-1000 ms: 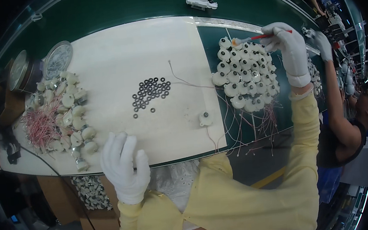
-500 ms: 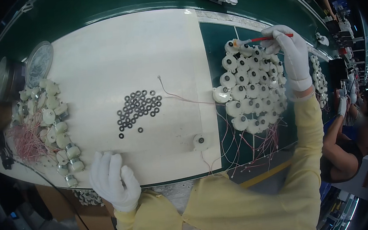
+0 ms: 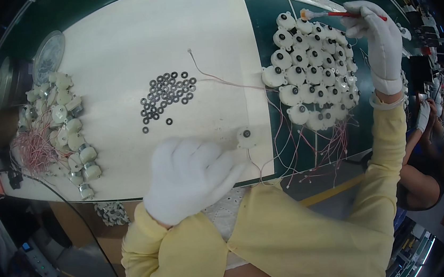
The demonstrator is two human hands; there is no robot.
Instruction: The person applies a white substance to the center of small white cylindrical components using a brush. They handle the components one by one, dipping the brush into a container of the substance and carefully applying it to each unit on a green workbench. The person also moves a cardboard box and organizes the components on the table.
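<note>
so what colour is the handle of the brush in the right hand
Red, with a pale bristle tip; the brush shows best in the head view, held in the gloved right hand.

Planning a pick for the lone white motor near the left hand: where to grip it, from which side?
Grip the single white motor across its round white rim, coming straight down from above. It lies flat on the cream mat, shaft hub up, apart from the others. Its thin wires trail toward the near edge, and the left hand sits at its lower left, so the far and right sides look freest.

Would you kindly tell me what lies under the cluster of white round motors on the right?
The cluster of white round motors rests on the dark green surface. Pink wires trail out below it; what lies directly beneath is covered.
</note>
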